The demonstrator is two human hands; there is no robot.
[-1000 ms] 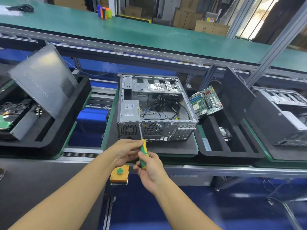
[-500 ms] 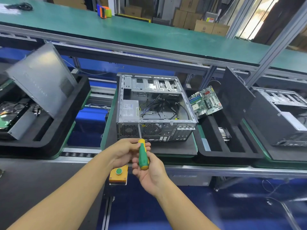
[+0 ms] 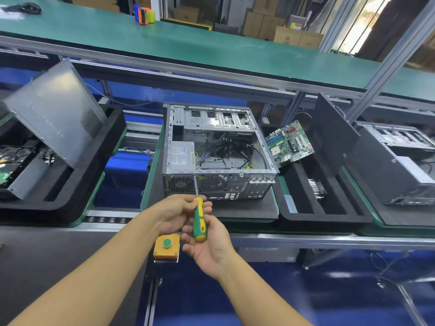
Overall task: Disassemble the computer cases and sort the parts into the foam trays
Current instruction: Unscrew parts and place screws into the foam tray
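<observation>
Left hand (image 3: 175,215) pinches the top of the screwdriver (image 3: 199,220) handle. Right hand (image 3: 209,245), palm up, has fingers loosely curled round its lower end, shaft pointing up. Far left of hands: foam tray (image 3: 70,196) with side panel (image 3: 54,114) leaning in it. Just beyond hands: open computer case (image 3: 216,149). Right: second foam tray (image 3: 329,217), motherboard (image 3: 290,144) propped at its far end.

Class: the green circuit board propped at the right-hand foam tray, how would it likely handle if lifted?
The circuit board looks thin and flat, so probably light and fairly stiff. Its exposed small parts suggest fragility. It stands tilted at the back of the foam tray, so a nudge may tip it.
</observation>
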